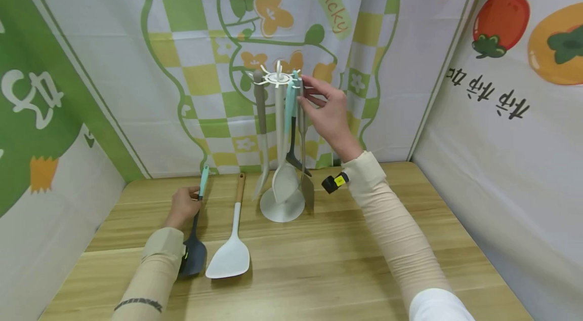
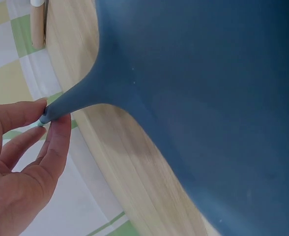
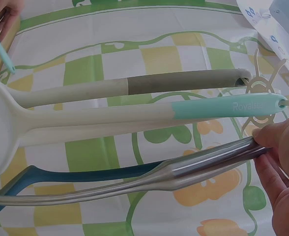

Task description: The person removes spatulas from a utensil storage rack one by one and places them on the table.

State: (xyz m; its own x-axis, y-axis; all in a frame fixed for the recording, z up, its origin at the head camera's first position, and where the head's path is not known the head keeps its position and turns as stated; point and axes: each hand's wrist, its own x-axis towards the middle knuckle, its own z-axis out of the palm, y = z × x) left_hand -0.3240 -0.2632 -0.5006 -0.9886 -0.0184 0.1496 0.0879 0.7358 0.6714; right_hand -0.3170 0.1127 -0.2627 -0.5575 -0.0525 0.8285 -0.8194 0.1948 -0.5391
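Note:
My right hand [image 1: 330, 108] pinches the upper end of a stainless-steel turner's handle [image 3: 193, 169] close to the hooks of a white utensil rack [image 1: 279, 78]. The steel blade [image 1: 307, 193] hangs beside the rack's round base. From the rack hang a cream ladle [image 1: 285, 183] with a turquoise handle, a pale utensil [image 1: 261, 108] with a grey-brown handle, and a dark blue utensil [image 1: 293, 141]. At the left, my left hand [image 1: 183, 205] pinches a dark blue turner [image 1: 195, 249] where its shaft meets the turquoise handle; its broad blade fills much of the left wrist view.
A white turner [image 1: 231, 256] with a wooden handle lies on the wooden table [image 1: 328, 275] between my left hand and the rack. A patterned cloth [image 1: 191, 73] hangs right behind the table's back edge, with printed sheets on both sides.

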